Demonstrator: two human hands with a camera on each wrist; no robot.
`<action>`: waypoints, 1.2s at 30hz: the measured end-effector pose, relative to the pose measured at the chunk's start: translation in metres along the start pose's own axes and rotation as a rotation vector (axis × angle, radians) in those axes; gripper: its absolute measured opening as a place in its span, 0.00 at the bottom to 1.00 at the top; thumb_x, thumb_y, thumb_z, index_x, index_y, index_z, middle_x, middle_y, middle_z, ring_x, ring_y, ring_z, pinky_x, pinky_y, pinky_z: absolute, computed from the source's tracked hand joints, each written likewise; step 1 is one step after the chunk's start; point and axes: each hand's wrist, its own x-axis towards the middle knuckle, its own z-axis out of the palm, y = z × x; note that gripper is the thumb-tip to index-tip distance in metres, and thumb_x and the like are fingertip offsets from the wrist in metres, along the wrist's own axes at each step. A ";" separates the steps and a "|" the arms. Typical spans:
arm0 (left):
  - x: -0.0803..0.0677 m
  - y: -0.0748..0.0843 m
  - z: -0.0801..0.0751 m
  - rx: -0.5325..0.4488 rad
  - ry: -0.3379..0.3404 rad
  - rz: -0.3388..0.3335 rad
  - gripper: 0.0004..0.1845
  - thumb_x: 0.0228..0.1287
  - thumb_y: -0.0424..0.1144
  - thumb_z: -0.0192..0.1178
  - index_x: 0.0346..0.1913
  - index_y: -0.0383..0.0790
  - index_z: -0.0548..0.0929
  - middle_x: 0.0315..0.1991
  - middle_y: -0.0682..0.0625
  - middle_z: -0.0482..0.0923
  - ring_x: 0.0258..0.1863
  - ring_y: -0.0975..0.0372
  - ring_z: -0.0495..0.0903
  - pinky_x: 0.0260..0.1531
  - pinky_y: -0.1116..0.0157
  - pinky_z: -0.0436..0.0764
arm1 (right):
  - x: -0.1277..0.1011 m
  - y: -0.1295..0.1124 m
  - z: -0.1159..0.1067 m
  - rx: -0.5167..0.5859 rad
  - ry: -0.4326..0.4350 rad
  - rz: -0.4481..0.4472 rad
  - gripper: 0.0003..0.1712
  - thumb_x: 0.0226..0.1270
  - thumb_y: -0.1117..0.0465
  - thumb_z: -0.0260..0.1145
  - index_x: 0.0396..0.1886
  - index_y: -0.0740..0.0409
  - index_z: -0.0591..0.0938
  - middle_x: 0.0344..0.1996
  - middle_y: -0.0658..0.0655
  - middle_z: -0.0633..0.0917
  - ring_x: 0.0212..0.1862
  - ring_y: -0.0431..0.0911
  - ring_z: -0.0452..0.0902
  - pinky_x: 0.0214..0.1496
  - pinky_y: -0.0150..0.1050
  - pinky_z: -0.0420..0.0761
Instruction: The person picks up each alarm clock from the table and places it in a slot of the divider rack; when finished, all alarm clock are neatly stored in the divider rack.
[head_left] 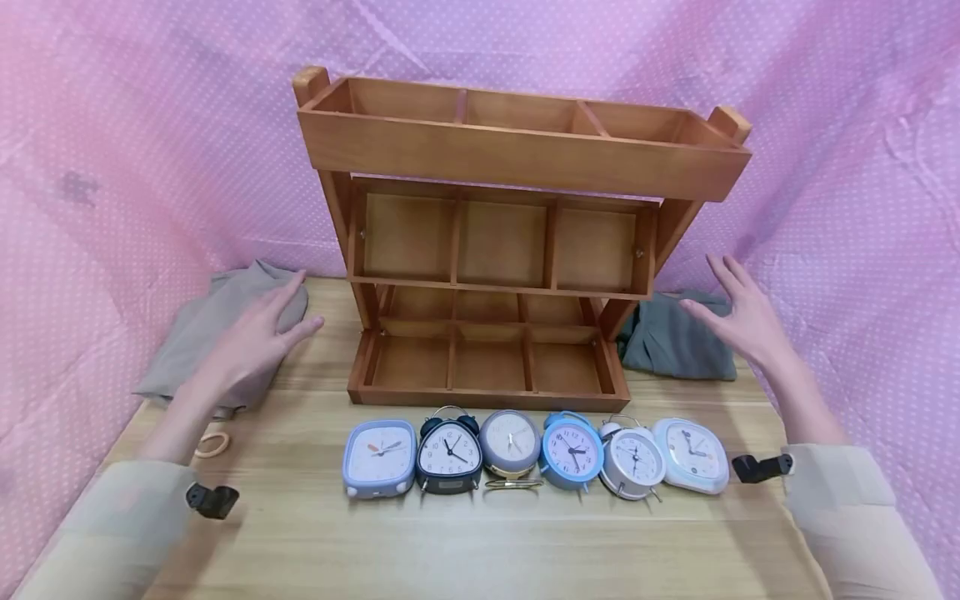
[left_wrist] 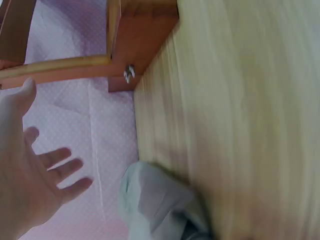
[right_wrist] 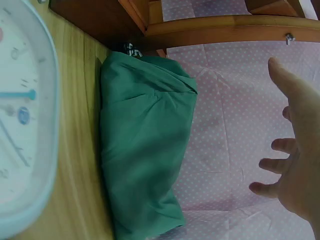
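A tiered wooden shelf rack point(head_left: 517, 154) with divided compartments stands at the back of the table. My left hand point(head_left: 258, 333) is raised to its left with fingers spread, holding nothing, over a grey cloth point(head_left: 191, 333). On the other side my right hand point(head_left: 746, 317), also spread and bare, hovers by a dark green cloth point(right_wrist: 142, 145). In front of the rack runs a row of alarm clocks: a square blue one point(head_left: 380, 457), a black one point(head_left: 449, 454), a round grey one point(head_left: 510, 443), a bright blue one point(head_left: 572, 452), a white twin-bell one point(head_left: 633, 461) and a pale blue-white one point(head_left: 692, 455).
A wooden ring point(head_left: 212, 444) lies on the table at the left, near the sleeve. Pink dotted fabric point(head_left: 150, 125) hangs behind and along both sides. Small metal fasteners point(left_wrist: 129, 74) stick out from the rack's side.
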 end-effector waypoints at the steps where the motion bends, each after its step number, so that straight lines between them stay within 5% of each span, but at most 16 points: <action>1: -0.001 0.001 0.004 -0.024 -0.008 0.011 0.46 0.76 0.62 0.52 0.84 0.55 0.39 0.82 0.31 0.48 0.79 0.31 0.51 0.74 0.28 0.52 | -0.002 0.001 0.001 0.030 -0.001 0.000 0.50 0.71 0.40 0.65 0.85 0.42 0.51 0.85 0.63 0.48 0.81 0.74 0.45 0.71 0.84 0.49; 9: -0.011 0.009 0.040 -0.264 -0.103 0.047 0.42 0.76 0.55 0.57 0.84 0.49 0.50 0.82 0.36 0.54 0.73 0.33 0.65 0.67 0.31 0.70 | -0.022 0.012 0.009 0.221 -0.048 -0.011 0.46 0.73 0.50 0.67 0.84 0.38 0.54 0.84 0.60 0.53 0.82 0.66 0.49 0.75 0.73 0.58; 12: -0.014 0.009 0.052 -0.313 -0.137 0.079 0.41 0.76 0.52 0.59 0.83 0.44 0.54 0.82 0.37 0.55 0.74 0.36 0.65 0.68 0.35 0.72 | -0.029 0.014 0.013 0.268 -0.089 -0.005 0.45 0.73 0.53 0.68 0.84 0.39 0.56 0.83 0.61 0.57 0.79 0.64 0.57 0.78 0.48 0.69; 14: -0.015 0.008 0.058 -0.354 -0.160 0.095 0.40 0.76 0.49 0.59 0.82 0.41 0.55 0.82 0.37 0.55 0.74 0.35 0.65 0.68 0.35 0.71 | -0.034 0.016 0.017 0.285 -0.115 -0.015 0.45 0.73 0.55 0.68 0.83 0.41 0.57 0.80 0.65 0.61 0.74 0.62 0.65 0.71 0.28 0.74; 17: -0.015 0.006 0.065 -0.411 -0.198 0.099 0.40 0.76 0.47 0.59 0.82 0.39 0.54 0.82 0.36 0.54 0.74 0.34 0.65 0.70 0.34 0.68 | -0.041 0.019 0.024 0.335 -0.158 -0.021 0.43 0.74 0.57 0.67 0.83 0.45 0.59 0.76 0.69 0.66 0.66 0.42 0.76 0.56 0.12 0.72; 21: -0.015 0.005 0.072 -0.427 -0.224 0.092 0.41 0.76 0.48 0.60 0.82 0.41 0.54 0.82 0.37 0.53 0.74 0.35 0.67 0.72 0.34 0.66 | -0.053 0.026 0.031 0.364 -0.225 -0.049 0.41 0.74 0.60 0.67 0.82 0.51 0.61 0.74 0.69 0.70 0.58 0.18 0.71 0.55 0.14 0.75; 26: -0.016 0.004 0.075 -0.409 -0.237 0.079 0.40 0.74 0.51 0.61 0.83 0.47 0.56 0.82 0.38 0.56 0.75 0.38 0.66 0.72 0.35 0.66 | -0.065 0.034 0.037 0.348 -0.292 -0.127 0.40 0.73 0.61 0.67 0.81 0.55 0.62 0.74 0.63 0.73 0.62 0.20 0.72 0.55 0.17 0.76; 31: -0.019 0.001 0.076 -0.353 -0.237 0.074 0.38 0.74 0.52 0.61 0.81 0.49 0.60 0.80 0.36 0.58 0.76 0.38 0.63 0.72 0.33 0.64 | -0.070 0.036 0.045 0.406 -0.415 -0.171 0.42 0.71 0.64 0.68 0.81 0.58 0.62 0.73 0.68 0.72 0.65 0.27 0.74 0.59 0.23 0.80; 36: -0.018 -0.002 0.080 -0.339 -0.240 0.075 0.38 0.74 0.54 0.61 0.81 0.52 0.60 0.81 0.37 0.56 0.79 0.38 0.58 0.75 0.33 0.59 | -0.075 0.033 0.046 0.451 -0.523 -0.240 0.43 0.69 0.67 0.69 0.79 0.67 0.61 0.70 0.48 0.76 0.64 0.32 0.77 0.61 0.34 0.85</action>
